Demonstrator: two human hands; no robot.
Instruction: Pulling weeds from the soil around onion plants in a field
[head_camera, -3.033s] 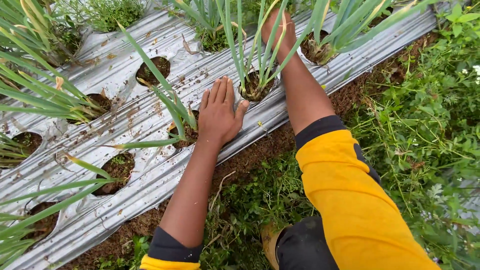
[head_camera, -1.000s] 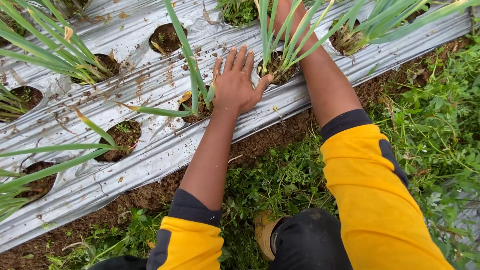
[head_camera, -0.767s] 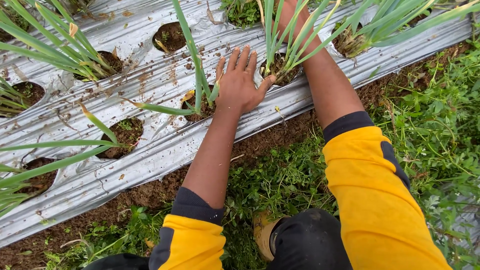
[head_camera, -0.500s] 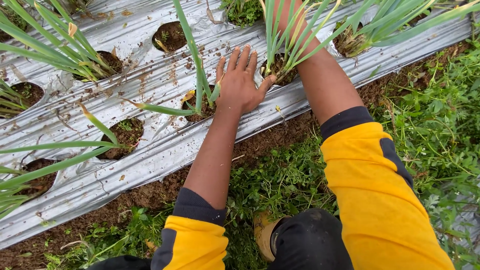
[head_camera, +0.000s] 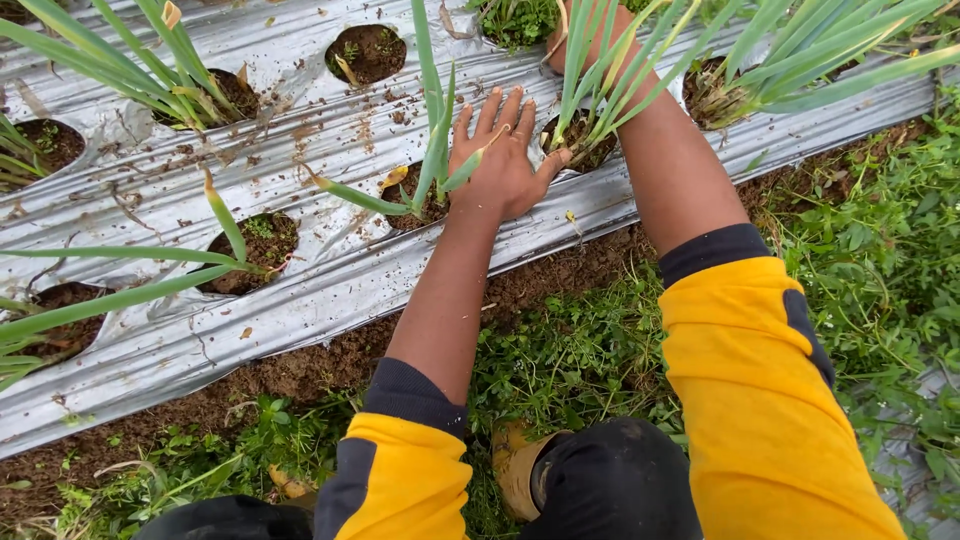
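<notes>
My left hand (head_camera: 503, 155) lies flat and spread on the silver plastic mulch sheet (head_camera: 330, 270), between two planting holes. Just left of it a thin green-leaved plant (head_camera: 432, 150) stands in a soil hole. My right hand (head_camera: 580, 40) reaches further back, behind a clump of long green leaves (head_camera: 605, 80) rooted in a hole (head_camera: 578, 140); the leaves hide most of that hand, so its grip is unclear. Both arms wear yellow sleeves with dark cuffs.
Other holes in the sheet hold soil and leafy plants, such as one hole (head_camera: 255, 240) at the left and one (head_camera: 365, 52) at the back. A strip of bare soil (head_camera: 300, 365) and weedy grass (head_camera: 870, 240) border the sheet. My boot (head_camera: 520, 465) stands below.
The view has shifted slightly since three seconds ago. My left hand stays flat on the sheet in the same spot; my right hand remains behind the leaf clump.
</notes>
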